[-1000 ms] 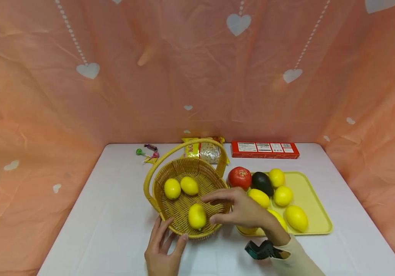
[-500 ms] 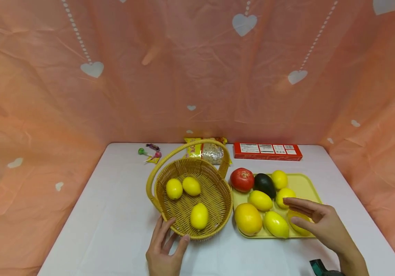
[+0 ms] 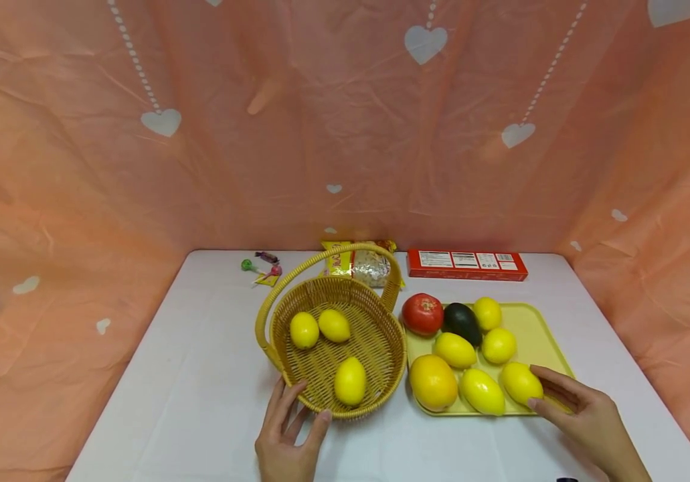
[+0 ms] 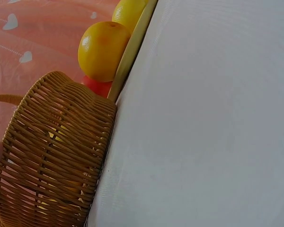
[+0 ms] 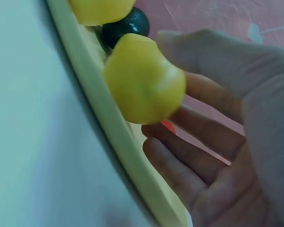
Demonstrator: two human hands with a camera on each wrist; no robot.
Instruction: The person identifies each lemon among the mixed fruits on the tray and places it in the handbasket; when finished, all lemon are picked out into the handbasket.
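My left hand (image 3: 287,435) holds the near-left rim of a round wicker basket (image 3: 381,314), thumb and fingers spread along it. Inside lie 3 lemons, one of them a lemon (image 3: 351,380) near the front. At the near right of a yellow tray (image 3: 540,328), my right hand (image 3: 585,415) has thumb and fingers around the right end of a lemon (image 3: 521,383). In the right wrist view that lemon (image 5: 144,80) sits between thumb and index finger, beside the tray's rim; the lower fingers are apart from it.
The tray also bears a pomegranate (image 3: 423,314), an avocado (image 3: 462,323), an orange (image 3: 434,383) and several more lemons. Behind stand a red box (image 3: 468,266) and a snack bag (image 3: 369,264). Lollipops (image 3: 269,271) lie back left. A pink curtain (image 3: 345,134) encloses the table.
My right hand has gone from over the basket to the tray, then drawn back a little right onto the near-right lemon. The left hand has stayed at the basket rim.
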